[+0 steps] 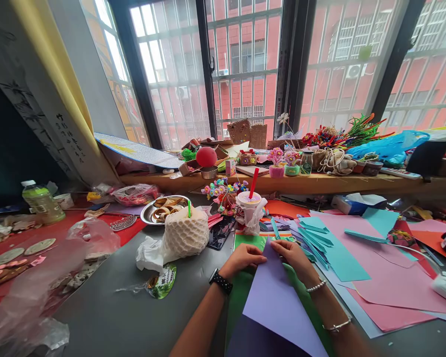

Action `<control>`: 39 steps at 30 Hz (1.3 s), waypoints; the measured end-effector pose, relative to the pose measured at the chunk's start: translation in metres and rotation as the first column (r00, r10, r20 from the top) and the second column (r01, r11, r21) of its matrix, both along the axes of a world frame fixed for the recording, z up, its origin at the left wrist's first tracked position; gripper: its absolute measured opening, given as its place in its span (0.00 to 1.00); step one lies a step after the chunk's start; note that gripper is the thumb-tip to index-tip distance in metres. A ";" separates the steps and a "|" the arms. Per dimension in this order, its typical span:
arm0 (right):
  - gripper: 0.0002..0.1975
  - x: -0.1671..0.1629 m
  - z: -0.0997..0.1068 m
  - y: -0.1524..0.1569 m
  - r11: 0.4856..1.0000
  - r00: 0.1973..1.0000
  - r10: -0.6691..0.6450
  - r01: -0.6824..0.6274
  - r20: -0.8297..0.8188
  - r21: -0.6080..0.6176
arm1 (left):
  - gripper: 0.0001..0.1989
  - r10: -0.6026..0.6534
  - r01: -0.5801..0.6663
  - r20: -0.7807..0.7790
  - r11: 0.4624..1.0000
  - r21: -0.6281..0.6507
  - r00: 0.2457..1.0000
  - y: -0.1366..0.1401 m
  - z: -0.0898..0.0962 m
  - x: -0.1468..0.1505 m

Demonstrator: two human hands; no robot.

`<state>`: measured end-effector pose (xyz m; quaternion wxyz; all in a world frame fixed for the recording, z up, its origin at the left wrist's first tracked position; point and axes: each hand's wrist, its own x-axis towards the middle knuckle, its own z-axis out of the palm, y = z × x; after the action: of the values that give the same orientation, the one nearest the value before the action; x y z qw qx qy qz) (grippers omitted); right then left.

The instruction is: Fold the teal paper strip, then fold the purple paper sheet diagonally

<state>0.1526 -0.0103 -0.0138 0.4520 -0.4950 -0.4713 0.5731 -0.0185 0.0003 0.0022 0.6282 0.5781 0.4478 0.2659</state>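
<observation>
Hands [241, 259] [293, 256] pinch purple paper [275, 297]; fingertips hidden behind edge.

A craft workspace by a barred window [245, 64]. Sheets of coloured paper [357, 248] cover a grey table [134, 307]. A wooden windowsill [319, 183] holds small handmade flower pots [282, 163], a bundle of pipe cleaners [357, 130] and cardboard pieces [247, 133]. Red-brick apartment blocks [357, 54] show outside.

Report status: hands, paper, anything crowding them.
Left hand and right hand both pinch the purple paper at its far edge. Green sheet underneath. Cup with red straw just beyond the fingers.
</observation>
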 end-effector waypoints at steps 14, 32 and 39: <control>0.19 0.000 -0.004 0.003 0.999 0.994 0.012 -0.018 0.110 0.048 | 0.21 0.041 -0.041 0.015 0.999 -0.007 0.999 0.000 0.001 0.000; 0.19 -0.001 0.008 -0.003 1.000 0.999 -0.017 0.018 -0.037 0.021 | 0.19 0.011 -0.012 0.022 1.000 0.012 1.000 -0.005 0.005 0.000; 0.17 0.000 0.010 -0.005 0.998 0.998 -0.033 0.036 -0.053 0.049 | 0.18 -0.025 0.024 0.006 0.999 0.029 1.000 -0.009 0.009 0.001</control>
<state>0.1524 -0.0151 -0.0040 0.4862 -0.4766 -0.4649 0.5659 -0.0174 -0.0092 0.0111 0.6244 0.5916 0.4347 0.2666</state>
